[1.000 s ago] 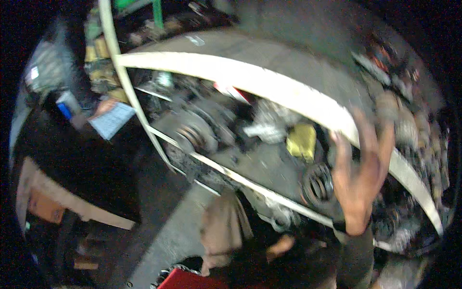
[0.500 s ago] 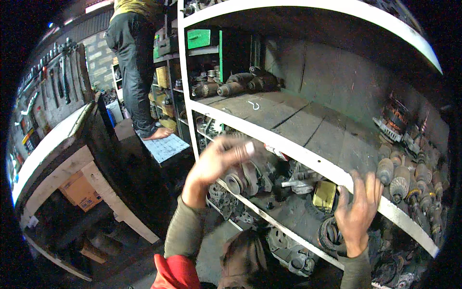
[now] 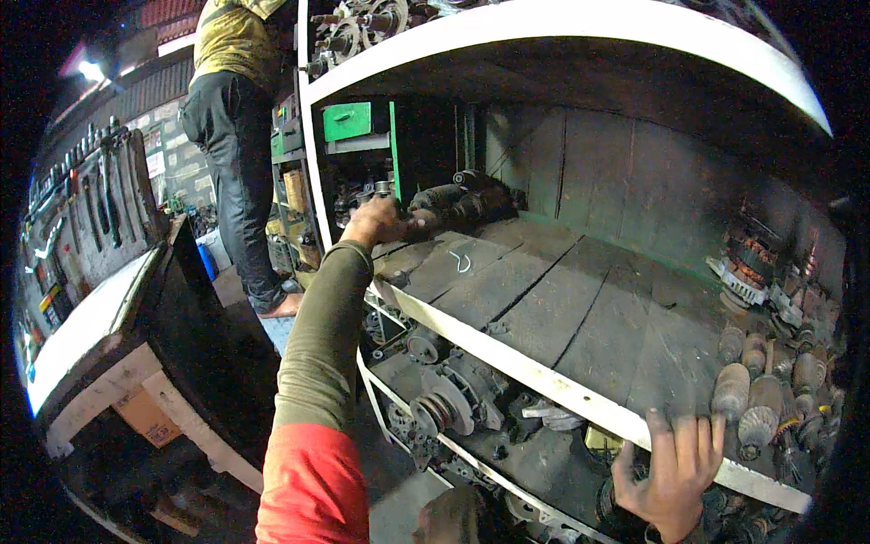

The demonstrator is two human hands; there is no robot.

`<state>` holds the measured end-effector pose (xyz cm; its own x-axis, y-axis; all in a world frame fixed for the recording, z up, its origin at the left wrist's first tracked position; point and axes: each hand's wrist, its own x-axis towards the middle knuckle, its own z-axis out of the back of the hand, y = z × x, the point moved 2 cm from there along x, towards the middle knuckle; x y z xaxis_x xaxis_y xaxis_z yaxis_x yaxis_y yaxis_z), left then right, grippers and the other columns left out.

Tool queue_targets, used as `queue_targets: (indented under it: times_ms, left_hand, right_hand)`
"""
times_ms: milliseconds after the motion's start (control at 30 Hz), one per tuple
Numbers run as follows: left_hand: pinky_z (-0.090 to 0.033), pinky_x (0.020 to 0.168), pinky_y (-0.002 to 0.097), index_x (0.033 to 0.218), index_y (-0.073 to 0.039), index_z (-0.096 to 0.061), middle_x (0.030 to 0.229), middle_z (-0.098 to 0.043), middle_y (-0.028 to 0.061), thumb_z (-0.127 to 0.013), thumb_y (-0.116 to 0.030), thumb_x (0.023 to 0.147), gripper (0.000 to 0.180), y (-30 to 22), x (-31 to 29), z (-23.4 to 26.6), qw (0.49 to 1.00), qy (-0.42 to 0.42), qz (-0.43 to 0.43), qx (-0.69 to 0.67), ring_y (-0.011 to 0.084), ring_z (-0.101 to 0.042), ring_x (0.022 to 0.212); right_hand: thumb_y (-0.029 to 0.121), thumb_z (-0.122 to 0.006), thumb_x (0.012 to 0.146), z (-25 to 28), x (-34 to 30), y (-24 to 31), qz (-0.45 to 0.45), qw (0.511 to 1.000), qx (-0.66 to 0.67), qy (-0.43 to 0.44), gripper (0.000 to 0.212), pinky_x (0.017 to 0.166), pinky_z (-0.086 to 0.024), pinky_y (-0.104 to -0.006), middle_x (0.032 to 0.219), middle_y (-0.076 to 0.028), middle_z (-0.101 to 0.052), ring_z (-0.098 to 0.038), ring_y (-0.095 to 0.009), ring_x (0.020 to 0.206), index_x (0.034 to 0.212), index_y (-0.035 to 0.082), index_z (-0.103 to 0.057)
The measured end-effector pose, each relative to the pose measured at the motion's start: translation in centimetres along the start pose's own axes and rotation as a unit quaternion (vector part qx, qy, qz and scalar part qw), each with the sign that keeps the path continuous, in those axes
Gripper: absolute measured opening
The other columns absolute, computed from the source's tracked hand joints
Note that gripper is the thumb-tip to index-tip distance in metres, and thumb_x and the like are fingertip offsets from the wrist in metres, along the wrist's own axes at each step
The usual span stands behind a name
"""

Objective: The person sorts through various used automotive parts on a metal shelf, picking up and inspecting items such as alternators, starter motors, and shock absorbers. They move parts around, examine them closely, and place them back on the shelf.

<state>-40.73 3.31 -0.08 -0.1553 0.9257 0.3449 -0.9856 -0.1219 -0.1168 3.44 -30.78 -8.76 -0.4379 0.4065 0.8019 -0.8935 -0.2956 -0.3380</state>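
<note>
My left hand (image 3: 373, 221) is stretched to the far left end of the middle shelf (image 3: 535, 317). Its fingers curl over the nearest of several dark, greasy cylindrical starter motors (image 3: 442, 198); the fingertips are partly hidden. My right hand (image 3: 675, 467) rests at the shelf's white front edge (image 3: 544, 372), fingers stretched over it and thumb out to the side, with no loose thing in it. A small bent white hook (image 3: 462, 261) lies on the boards between the hands.
To the right, an alternator part with copper windings (image 3: 752, 263) stands behind several ribbed rotors (image 3: 739, 390). Pulleys and housings (image 3: 453, 403) fill the shelf below. A person (image 3: 236, 136) stands barefoot at the far left, beyond a workbench (image 3: 100, 299) and a rack of tools (image 3: 100, 190).
My left hand has gone from in front of the shelf edge up and inward to the motors. My right hand stays at the edge. The view has shifted.
</note>
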Motion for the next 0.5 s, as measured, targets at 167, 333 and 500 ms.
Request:
queue_targets:
  times_ms: [167, 333, 500]
  left_hand:
    - [-0.045, 0.107, 0.044, 0.14, -0.01, -0.055, 0.133, -0.062, 0.0218, -0.067, -0.077, 0.073, 0.096, 1.0, 2.2, -1.5, 0.995, 0.06, -0.075, -0.016, 0.0367, -0.058, 0.125]
    - [-0.05, 0.1, 0.0479, 0.144, -0.016, -0.051, 0.127, -0.064, 0.0231, -0.059, -0.074, 0.082, 0.085, 0.5, 2.1, -2.0, 0.99, 0.032, -0.125, 0.058, 0.0378, -0.062, 0.118]
    - [-0.054, 0.089, 0.0497, 0.135, -0.016, -0.059, 0.113, -0.07, 0.021, -0.061, -0.067, 0.084, 0.072, -0.9, 0.9, -1.4, 0.984, 0.007, -0.137, 0.117, 0.0412, -0.068, 0.101]
  right_hand:
    - [0.029, -0.067, 0.088, 0.1, 0.6, 0.0, 0.032, 0.999, -0.014, -0.039, 0.031, 0.065, -0.041, -0.0448, 0.074, -0.01, -0.045, -0.047, -0.029, 0.065, 0.101, 0.001, -0.072]
    - [0.027, -0.068, 0.086, 0.0, 0.3, 0.3, 0.039, 0.997, -0.041, -0.061, 0.03, 0.065, -0.043, -0.0442, 0.073, -0.009, -0.047, -0.047, -0.028, 0.061, 0.1, 0.0, -0.073]
    - [0.025, -0.071, 0.069, -0.7, -0.7, 0.0, 0.046, 0.997, -0.025, -0.054, 0.042, 0.073, -0.045, -0.05, 0.084, -0.011, -0.049, -0.051, -0.029, 0.076, 0.102, -0.002, -0.07]
